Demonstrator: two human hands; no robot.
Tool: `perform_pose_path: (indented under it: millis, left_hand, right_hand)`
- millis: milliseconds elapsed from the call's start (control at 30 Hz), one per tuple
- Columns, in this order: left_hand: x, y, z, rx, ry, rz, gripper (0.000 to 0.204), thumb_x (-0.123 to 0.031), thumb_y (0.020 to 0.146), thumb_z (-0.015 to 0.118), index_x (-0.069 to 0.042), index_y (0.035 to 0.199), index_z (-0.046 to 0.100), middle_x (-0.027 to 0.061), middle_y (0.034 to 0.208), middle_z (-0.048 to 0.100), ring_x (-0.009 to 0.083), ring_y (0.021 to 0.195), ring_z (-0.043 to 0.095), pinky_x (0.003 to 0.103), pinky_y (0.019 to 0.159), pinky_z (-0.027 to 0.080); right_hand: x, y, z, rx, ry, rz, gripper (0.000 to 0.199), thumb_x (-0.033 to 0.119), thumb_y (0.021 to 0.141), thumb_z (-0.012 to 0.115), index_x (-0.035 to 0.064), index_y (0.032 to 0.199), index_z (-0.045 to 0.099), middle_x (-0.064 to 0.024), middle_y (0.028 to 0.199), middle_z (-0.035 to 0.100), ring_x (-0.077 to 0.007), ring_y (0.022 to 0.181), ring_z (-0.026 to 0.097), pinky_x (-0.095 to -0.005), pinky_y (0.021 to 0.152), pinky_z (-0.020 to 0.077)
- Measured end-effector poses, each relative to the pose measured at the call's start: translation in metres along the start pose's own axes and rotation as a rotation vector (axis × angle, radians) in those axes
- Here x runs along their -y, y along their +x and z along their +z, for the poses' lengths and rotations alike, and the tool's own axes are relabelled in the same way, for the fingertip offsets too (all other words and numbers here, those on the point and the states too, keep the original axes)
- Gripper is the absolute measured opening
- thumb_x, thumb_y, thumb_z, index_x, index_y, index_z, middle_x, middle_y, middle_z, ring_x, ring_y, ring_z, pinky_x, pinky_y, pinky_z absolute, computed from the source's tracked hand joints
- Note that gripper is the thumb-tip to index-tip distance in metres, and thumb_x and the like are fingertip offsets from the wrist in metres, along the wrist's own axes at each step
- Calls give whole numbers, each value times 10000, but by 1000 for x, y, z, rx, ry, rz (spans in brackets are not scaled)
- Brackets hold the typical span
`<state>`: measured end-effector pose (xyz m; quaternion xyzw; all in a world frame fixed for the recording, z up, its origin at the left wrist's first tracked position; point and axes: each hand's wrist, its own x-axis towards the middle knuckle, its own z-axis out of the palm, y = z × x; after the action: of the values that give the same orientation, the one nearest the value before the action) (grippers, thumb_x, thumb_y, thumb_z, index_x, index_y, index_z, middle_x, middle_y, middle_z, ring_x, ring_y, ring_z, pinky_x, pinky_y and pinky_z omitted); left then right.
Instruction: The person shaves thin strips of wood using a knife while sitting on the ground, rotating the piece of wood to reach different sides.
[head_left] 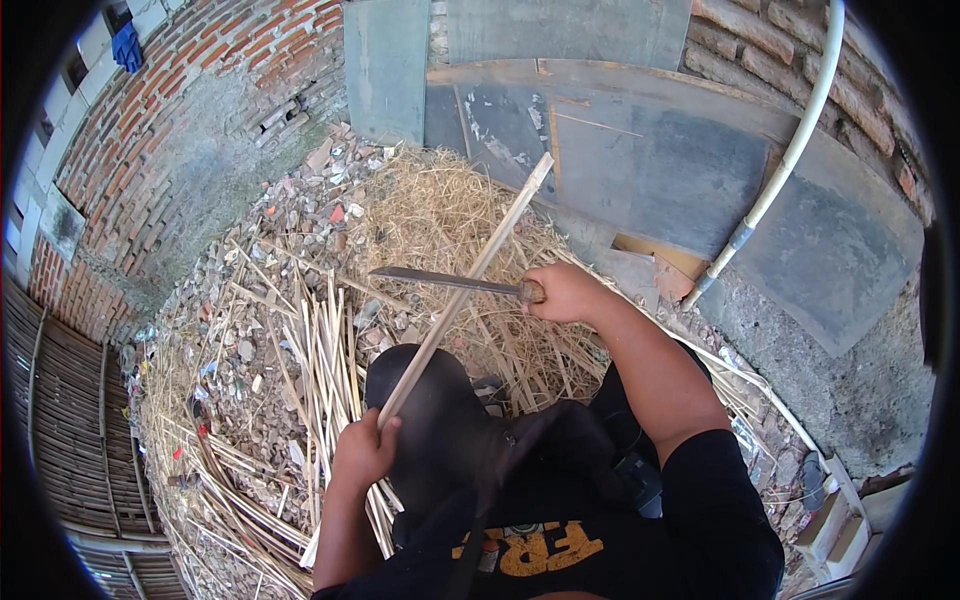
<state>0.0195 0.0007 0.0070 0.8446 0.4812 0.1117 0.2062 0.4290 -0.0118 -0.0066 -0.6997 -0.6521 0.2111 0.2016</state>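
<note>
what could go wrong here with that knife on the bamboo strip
The knife blade crosses the bamboo strip above the left hand gripping its lower end; a slip down the strip might reach those fingers. The strip also rests over the knee, so a glancing blade could hit the leg. The right hand is bare, as is the left, so splinters seem likely.

We scan the whole yard and find no package, no label, no sign and no screen anywhere. The one bit of print we catch is on the black shirt (560,545) at the bottom edge: chunky yellow-orange block shapes across the chest, seen upside down from above, beside a small round red-and-white badge.
</note>
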Motion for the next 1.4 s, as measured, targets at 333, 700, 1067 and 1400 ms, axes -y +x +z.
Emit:
perform_pose_path:
  millis: [333,700,1067,1400]
  left_hand:
    - [1,6,1,7,-2,-93,488,-441,954,624,8,764,585,241,602,596,457,622,632,510,588,482]
    - [-7,-3,-6,-4,46,-119,468,-423,921,688,-5,741,578,199,574,596,390,589,654,454,559,492]
    - [-21,-20,-10,-101,331,-92,434,-450,896,708,-32,941,600,177,649,659,387,628,678,499,601,533]
    - [-15,-25,-3,-100,267,-35,425,-436,940,654,-31,863,551,222,665,649,456,647,657,545,600,516]
  right_hand:
    - [2,-5,-15,-243,-164,-82,261,279,765,705,79,932,692,-173,820,705,-372,827,693,-488,778,545]
    - [15,-8,-9,-56,-282,-39,280,304,766,723,102,954,673,-158,835,706,-380,863,690,-510,758,544]
    - [11,-10,-14,43,-278,41,296,259,757,695,115,1016,694,-155,908,719,-358,918,702,-481,823,552]
    - [16,-10,-15,34,-240,30,314,284,756,714,118,1021,693,-155,933,719,-361,944,696,-486,834,548]
